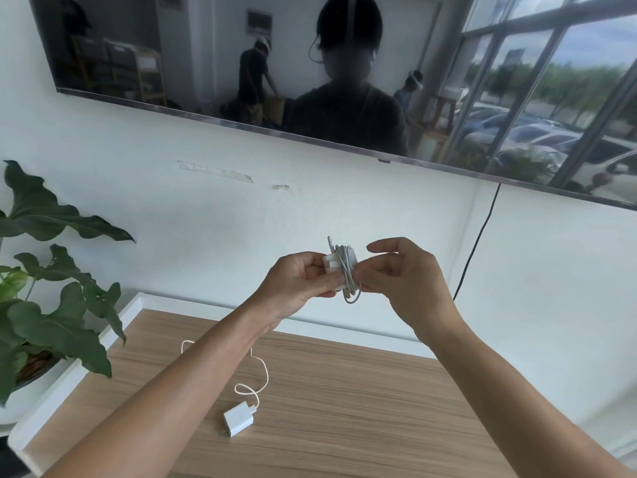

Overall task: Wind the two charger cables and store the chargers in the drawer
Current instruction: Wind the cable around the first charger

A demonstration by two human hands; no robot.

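Hands: both yours are raised above the table (344,391), meeting in front of the white wall.
Wound charger (339,267): it sits between your hands, its white cable wrapped around the body, the plug tip poking up.
Left hand (300,284): your fingers and thumb grip the charger's left side.
Right hand (403,274): your fingertips pinch the cable loops, index finger arched above.
Second charger (238,418): it lies on the table below your left forearm, its cable (260,370) trailing loose behind it.
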